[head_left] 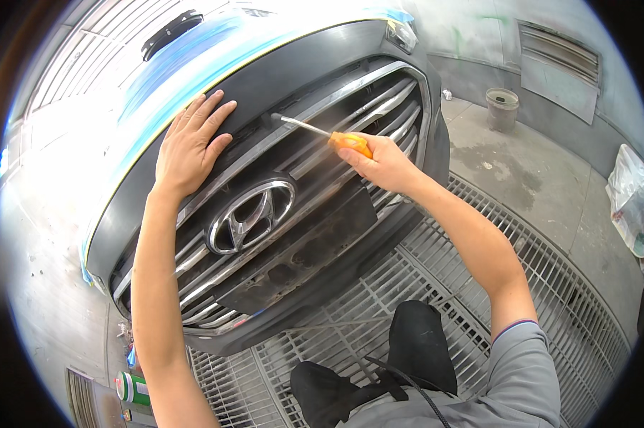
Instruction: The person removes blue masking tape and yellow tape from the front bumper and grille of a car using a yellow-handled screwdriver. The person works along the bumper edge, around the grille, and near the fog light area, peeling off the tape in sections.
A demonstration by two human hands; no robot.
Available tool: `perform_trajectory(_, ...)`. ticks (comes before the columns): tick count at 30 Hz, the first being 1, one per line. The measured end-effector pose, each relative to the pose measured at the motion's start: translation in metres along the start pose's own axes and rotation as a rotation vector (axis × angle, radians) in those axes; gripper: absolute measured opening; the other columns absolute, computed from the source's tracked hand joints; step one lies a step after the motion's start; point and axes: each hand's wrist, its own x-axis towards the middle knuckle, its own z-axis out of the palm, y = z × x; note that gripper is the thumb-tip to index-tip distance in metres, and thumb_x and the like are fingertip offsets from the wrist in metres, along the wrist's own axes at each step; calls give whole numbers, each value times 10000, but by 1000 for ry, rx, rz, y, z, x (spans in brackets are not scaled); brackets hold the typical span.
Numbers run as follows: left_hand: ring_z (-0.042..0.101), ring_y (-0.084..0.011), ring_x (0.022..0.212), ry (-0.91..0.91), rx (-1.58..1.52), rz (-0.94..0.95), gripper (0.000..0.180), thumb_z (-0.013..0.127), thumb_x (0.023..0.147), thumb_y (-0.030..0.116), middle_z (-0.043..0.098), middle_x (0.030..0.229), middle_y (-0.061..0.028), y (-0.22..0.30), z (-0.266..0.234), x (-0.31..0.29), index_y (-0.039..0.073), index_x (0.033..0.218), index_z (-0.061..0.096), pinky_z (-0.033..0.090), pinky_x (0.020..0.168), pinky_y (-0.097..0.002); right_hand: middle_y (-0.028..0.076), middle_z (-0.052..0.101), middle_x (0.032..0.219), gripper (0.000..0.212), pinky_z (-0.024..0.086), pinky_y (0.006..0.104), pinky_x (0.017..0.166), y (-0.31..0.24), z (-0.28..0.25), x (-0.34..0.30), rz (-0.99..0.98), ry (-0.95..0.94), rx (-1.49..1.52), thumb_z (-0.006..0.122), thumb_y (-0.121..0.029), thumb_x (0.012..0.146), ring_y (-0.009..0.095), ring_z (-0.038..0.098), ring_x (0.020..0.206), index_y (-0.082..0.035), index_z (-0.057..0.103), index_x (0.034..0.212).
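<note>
Head view: left hand (192,146), fingers spread, lies flat at ten o'clock on a matte, dark-grey, curved bumper (329,48); right hand (384,162), at two o'clock, grips an orange-handled, metal-shafted screwdriver (345,143) at twelve (tip toward ten; contact unclear), over a chrome-barred black grille (386,105).

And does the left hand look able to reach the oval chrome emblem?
Likely yes: the left hand seems empty, spread on the dark bumper near the emblem, and nothing visible blocks the way.
</note>
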Motion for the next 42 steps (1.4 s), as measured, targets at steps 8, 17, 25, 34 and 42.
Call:
perform_trajectory(8, 361, -331, 1649, -3, 14, -3, 571, 487, 1155, 522, 437, 1775, -25, 1, 0, -1, 269, 1665, 531, 287, 1362, -481, 147, 816, 1127, 477, 572, 361, 970, -11, 2, -10, -83, -70, -107, 728, -407, 1077, 234, 759, 1021, -75, 719, 1419)
perform_trajectory(17, 360, -330, 1651, 3, -6, -7, 577, 522, 1137, 547, 441, 1773, -20, 5, -1, 3, 310, 1663, 533, 281, 1371, -482, 179, 816, 1123, 487, 577, 370, 954, -4, -18, -16, -15, 91, -117, 728, -399, 1074, 261, 779, 1023, -51, 715, 1415)
perform_trajectory(25, 271, -288, 1698, -8, -32, 69, 745, 509, 1120, 609, 333, 1826, -90, 85, 30, 98, 178, 1722, 426, 214, 1393, -476, 171, 811, 1091, 460, 577, 367, 903, -11, -25, -21, 20, 80, -186, 728, -358, 1074, 250, 776, 982, -36, 712, 1403)
perform_trajectory(34, 275, -278, 1696, 8, -59, -10, 669, 385, 1176, 559, 345, 1822, -77, 88, 32, 98, 180, 1726, 408, 217, 1395, -462, 30, 712, 871, 400, 532, 301, 774, -1, -34, -26, 95, 121, -121, 721, -297, 1088, 94, 624, 786, -37, 722, 1392)
perform_trajectory(42, 495, -332, 1573, 172, 90, -289, 640, 675, 1068, 422, 542, 1697, -102, -5, -9, -84, 145, 1632, 554, 385, 1303, -488, 6, 665, 802, 415, 498, 291, 698, 2, -36, -13, 93, 122, -55, 724, -305, 1085, 82, 573, 724, -14, 725, 1381)
